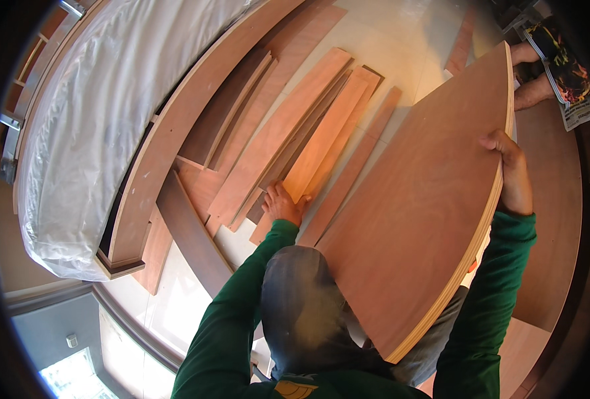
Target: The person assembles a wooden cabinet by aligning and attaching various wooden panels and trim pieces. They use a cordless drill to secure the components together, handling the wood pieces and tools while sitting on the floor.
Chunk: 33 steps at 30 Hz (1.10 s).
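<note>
We take the large panel (421,179) as our reference for all positions. It stands tilted in front of the person, its broad brown face turned to the left and its pale layered edge to the right.

We find the right hand (513,169) on the panel's right-hand edge, with the thumb pressed over the face and the fingers behind, out of sight. The grip is narrow and holds the panel.

We find the left hand (284,205) to the left of the panel, touching the near end of a light plank (325,136). The thumb stands apart from the fingers; we cannot tell whether they close on the wood.

Between that plank and the panel we note a thin reddish strip (356,165) on the pale floor (404,36). Further left of the panel lie a wide pinkish plank (291,126) and, beyond it, a dark board (192,229), set at a slant. Farthest left is a bulky white item under clear plastic (122,126), with a long wooden rail (168,133) along its side.

To the right of the panel we record a large brown board (547,246). Near the panel's far upper corner we see another person's bare limbs (533,94), with a newspaper (582,112) just beside them.
</note>
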{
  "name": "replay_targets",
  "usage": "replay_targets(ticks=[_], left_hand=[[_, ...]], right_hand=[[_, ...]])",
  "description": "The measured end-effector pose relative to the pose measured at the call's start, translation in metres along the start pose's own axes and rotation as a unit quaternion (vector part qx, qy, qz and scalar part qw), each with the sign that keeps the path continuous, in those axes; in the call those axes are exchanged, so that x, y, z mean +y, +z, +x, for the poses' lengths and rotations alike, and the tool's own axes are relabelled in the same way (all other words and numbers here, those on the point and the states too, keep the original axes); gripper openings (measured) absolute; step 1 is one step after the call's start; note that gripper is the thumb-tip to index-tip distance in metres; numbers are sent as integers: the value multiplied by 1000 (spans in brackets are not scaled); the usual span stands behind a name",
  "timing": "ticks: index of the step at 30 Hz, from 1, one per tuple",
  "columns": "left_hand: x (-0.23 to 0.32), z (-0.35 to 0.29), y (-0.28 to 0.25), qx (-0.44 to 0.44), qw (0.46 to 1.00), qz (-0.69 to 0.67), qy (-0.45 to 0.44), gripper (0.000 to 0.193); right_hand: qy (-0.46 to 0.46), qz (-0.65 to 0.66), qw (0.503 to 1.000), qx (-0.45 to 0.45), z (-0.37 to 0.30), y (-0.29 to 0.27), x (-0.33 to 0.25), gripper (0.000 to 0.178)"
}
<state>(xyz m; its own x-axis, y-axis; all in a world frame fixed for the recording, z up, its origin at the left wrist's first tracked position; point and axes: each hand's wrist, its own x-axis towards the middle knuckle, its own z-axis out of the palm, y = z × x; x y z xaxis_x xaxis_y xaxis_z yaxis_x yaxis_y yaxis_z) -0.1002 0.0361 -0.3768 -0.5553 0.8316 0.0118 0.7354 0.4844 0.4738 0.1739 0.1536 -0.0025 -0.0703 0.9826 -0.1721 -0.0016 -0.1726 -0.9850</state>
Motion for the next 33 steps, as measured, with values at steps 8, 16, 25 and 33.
replay_targets(ticks=[8,16,25,33], left_hand=[[48,21,-16,-135,989,62,0,130],[47,21,-19,-101,995,2,13,107],[19,59,-93,-20,995,17,96,102],[-17,117,-104,-20,996,80,37,106]], right_hand=[[32,24,999,18,1,-5,2,23],[42,17,999,19,6,-8,6,22],[-15,-17,999,-22,11,1,5,23],[29,20,999,11,4,4,0,19]])
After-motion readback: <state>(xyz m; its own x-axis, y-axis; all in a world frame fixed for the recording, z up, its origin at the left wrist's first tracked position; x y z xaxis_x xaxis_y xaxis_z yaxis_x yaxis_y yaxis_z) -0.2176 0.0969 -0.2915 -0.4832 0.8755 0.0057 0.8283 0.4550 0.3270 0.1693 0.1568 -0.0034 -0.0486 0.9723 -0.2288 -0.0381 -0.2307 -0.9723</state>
